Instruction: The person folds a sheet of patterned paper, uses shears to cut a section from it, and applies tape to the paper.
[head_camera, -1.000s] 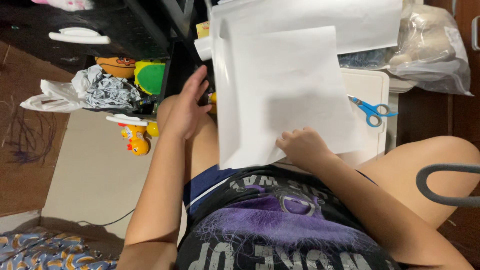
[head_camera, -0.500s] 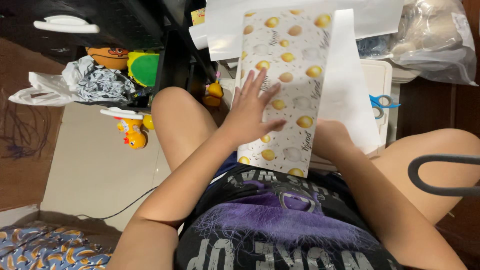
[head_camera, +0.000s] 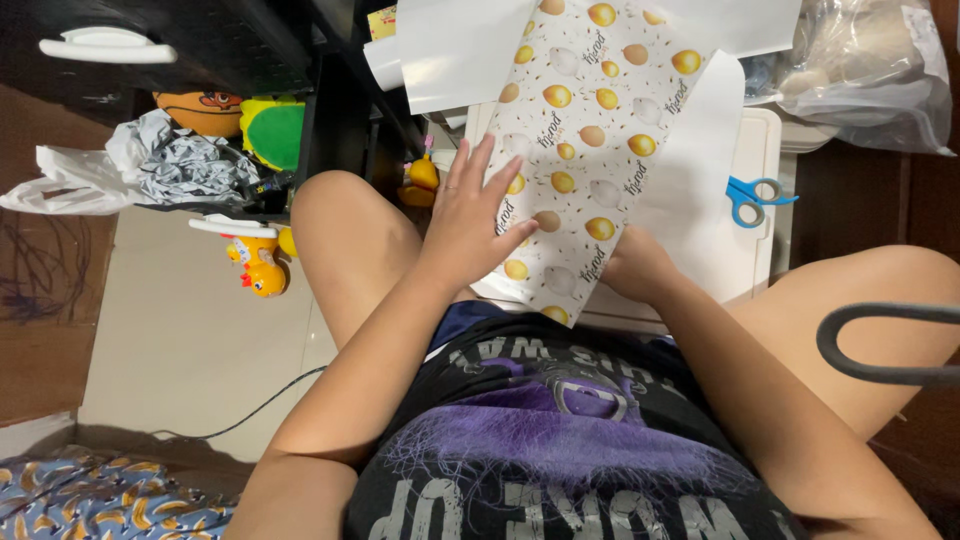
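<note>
A single camera sat on the person's head and looked steeply down, close over the lap. It faced forward past the knees to a white tray (head_camera: 757, 150) and a black shelf (head_camera: 250, 45), with floor (head_camera: 190, 330) at the left. No second view overlapped it.

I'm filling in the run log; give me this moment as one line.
left hand: flat on patterned wrapping paper | right hand: grips paper's edge from beneath | blue scissors: untouched on white board
</note>
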